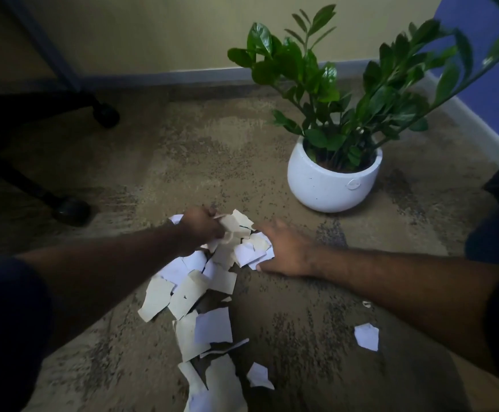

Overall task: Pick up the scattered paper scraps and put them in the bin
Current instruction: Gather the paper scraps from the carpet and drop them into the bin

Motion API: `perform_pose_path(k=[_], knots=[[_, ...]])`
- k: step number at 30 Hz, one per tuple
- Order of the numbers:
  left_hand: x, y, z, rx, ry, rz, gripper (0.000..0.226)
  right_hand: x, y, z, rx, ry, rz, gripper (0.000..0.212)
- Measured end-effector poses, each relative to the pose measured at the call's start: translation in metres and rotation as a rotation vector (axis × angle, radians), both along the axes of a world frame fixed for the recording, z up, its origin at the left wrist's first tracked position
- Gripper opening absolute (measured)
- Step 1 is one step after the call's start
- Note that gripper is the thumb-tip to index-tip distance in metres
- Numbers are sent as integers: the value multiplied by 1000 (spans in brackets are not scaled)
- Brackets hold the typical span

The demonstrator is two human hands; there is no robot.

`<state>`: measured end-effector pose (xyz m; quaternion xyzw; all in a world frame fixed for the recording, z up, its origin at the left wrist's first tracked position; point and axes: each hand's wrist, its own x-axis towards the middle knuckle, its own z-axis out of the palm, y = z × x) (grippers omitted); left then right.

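A: Left hand (202, 224) is clenched around a bunch of paper scraps (236, 224) at the far end of the pile, fingers curled on them.

B: And the right?

A: Right hand (284, 251) lies low on the carpet (301, 316), fingers curled in against white scraps, thumb tip showing under them. I'd call that gripping the heap's edge.

B: Where's the rest of the paper?

A: I see a trail (200, 292) of cream and white pieces running from between the hands toward me, down to the bottom edge. Two loose ones off to the right: a small white scrap (366, 336) and a smaller one (259, 376).

B: Bin?

A: Can't see one from here.

B: Surroundings?

A: White potted plant (333, 176) just beyond the hands, office chair castors (71, 211) at left.
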<state>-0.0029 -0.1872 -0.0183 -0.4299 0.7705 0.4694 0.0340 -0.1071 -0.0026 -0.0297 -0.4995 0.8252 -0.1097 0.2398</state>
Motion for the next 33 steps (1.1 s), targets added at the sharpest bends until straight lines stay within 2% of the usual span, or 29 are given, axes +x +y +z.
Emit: perform_pose_path(k=[3,9,12,14,16,18,21,24,28,30,33], knots=[[-11,-3,1,67,42,69,20,5,-11,-7,65,178,134,79],[-27,-8,-5,95,-56,-90,30,9,-6,-25,189,244,277,51],[-37,-5,-11,-33,-152,-155,72,3,2,-27,145,287,348,40],[-39,0,-15,-100,-200,-279,97,1,5,-27,129,308,383,34],[-36,5,-18,-208,-301,-459,103,1,6,-27,132,340,414,34],[-31,11,-22,-362,-376,-595,97,1,7,-27,133,358,428,37],[-26,16,-23,-538,-379,-668,84,-3,10,-25,119,361,429,36],[-23,14,-21,-484,-347,-619,72,-10,15,-22,126,337,405,31],[-20,8,-22,-335,-171,-489,27,-18,28,-16,159,261,266,23],[-21,9,-19,-290,-152,-437,21,-21,38,-11,166,216,207,18],[-25,17,-13,-320,-166,-452,20,-27,55,-3,155,196,175,20]])
